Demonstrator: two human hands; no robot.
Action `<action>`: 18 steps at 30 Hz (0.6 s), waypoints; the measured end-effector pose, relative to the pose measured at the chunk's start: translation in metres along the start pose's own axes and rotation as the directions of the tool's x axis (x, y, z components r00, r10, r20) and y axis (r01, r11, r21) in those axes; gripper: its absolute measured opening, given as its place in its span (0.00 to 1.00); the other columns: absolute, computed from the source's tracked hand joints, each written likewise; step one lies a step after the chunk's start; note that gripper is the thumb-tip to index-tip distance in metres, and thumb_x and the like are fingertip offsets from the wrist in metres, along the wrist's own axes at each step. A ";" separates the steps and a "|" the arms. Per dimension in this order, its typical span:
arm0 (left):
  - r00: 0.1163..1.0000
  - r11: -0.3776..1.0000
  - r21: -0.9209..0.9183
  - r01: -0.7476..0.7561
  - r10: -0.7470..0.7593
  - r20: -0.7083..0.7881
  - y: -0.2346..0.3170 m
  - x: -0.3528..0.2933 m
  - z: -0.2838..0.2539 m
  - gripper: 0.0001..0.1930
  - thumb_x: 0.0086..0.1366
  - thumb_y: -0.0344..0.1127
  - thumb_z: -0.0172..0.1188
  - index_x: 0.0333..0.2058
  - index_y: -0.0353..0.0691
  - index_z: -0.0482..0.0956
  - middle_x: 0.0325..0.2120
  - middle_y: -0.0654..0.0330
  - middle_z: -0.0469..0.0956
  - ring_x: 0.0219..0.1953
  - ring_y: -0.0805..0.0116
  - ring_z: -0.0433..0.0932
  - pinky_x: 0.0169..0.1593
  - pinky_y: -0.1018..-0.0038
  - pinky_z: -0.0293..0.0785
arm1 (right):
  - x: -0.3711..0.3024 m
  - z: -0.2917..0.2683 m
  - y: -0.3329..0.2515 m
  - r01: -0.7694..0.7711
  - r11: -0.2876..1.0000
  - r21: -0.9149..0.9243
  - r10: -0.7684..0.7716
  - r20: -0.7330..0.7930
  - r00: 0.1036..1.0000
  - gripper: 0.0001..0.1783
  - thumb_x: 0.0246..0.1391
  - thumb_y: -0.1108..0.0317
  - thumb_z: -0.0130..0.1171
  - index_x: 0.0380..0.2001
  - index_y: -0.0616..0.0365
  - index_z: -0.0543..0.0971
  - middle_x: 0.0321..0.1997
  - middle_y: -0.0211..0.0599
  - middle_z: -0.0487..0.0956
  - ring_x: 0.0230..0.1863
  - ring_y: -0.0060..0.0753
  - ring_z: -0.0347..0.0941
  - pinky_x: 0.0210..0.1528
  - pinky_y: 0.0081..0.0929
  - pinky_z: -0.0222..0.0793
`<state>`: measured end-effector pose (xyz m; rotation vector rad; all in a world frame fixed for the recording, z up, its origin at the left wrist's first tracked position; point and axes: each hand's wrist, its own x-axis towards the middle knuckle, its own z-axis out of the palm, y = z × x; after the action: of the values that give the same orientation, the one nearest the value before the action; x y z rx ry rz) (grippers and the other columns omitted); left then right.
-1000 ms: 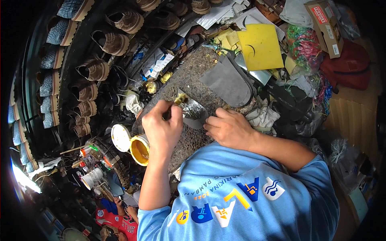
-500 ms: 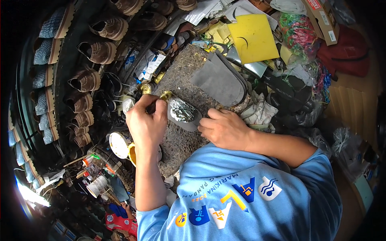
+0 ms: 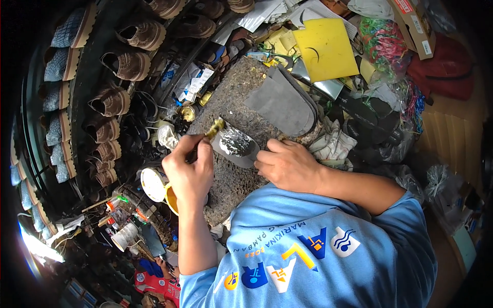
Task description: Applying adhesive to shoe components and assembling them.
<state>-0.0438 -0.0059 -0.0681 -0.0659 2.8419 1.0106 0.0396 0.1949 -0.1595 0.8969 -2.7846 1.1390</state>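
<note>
A short brush [image 3: 217,126] with a yellowish, glue-coated tip is pinched in my left hand [image 3: 189,163]. Its tip sits at the upper left edge of a small grey rounded sheet piece [image 3: 241,158], whose middle carries a shiny wet patch [image 3: 235,142]. The fingers of my right hand [image 3: 287,163] are bent, and their tips press on the right edge of that piece. Beneath it lies a rough stone slab [image 3: 231,187]. Farther back on the slab, larger grey rounded sheets [image 3: 285,102] are stacked.
A yellow container [image 3: 170,198] and its whitish lid [image 3: 152,185] are left of my forearm. Rows of brown shoes [image 3: 110,101] line the left rack. A yellow sheet [image 3: 326,51] tops clutter at the back. A crumpled cloth [image 3: 333,142] lies right of the slab.
My left hand has drawn the brush slightly down, and more of its tip shows past my fingers. My right hand stays at the piece's edge.
</note>
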 end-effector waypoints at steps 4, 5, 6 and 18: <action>0.994 1.000 0.017 -0.007 0.005 0.109 -0.007 -0.013 -0.007 0.08 0.63 0.29 0.60 0.31 0.30 0.84 0.17 0.54 0.79 0.20 0.73 0.76 0.29 0.74 0.72 | 0.000 0.001 -0.002 -0.039 0.998 0.040 0.039 -0.015 0.999 0.09 0.52 0.65 0.57 0.21 0.53 0.81 0.33 0.27 0.73 0.42 0.33 0.71 0.39 0.33 0.74; 0.998 0.999 -0.037 0.022 -0.020 0.054 -0.006 -0.015 -0.005 0.07 0.64 0.29 0.60 0.31 0.31 0.84 0.17 0.54 0.79 0.19 0.72 0.76 0.29 0.73 0.72 | 0.000 0.001 -0.002 -0.054 0.998 0.038 0.054 -0.013 0.998 0.09 0.52 0.65 0.57 0.22 0.53 0.81 0.33 0.26 0.73 0.42 0.33 0.71 0.39 0.33 0.75; 0.999 0.995 -0.090 0.048 -0.049 -0.006 -0.005 -0.018 -0.006 0.07 0.64 0.29 0.60 0.31 0.31 0.84 0.16 0.53 0.78 0.19 0.71 0.76 0.28 0.72 0.72 | 0.001 0.000 -0.002 -0.040 0.998 0.038 0.040 -0.009 0.999 0.09 0.52 0.65 0.57 0.22 0.53 0.81 0.33 0.26 0.73 0.42 0.33 0.71 0.39 0.33 0.75; 0.996 0.999 -0.017 -0.029 0.031 0.085 -0.008 -0.043 -0.017 0.06 0.63 0.30 0.62 0.31 0.33 0.84 0.18 0.53 0.80 0.20 0.70 0.79 0.29 0.72 0.74 | 0.004 -0.004 -0.006 -0.038 0.999 0.005 0.038 -0.005 0.999 0.06 0.54 0.64 0.64 0.27 0.53 0.82 0.33 0.25 0.73 0.41 0.33 0.70 0.40 0.31 0.75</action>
<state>-0.0027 -0.0231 -0.0544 0.0179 2.7663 1.0165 0.0387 0.1921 -0.1522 0.8435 -2.8079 1.1520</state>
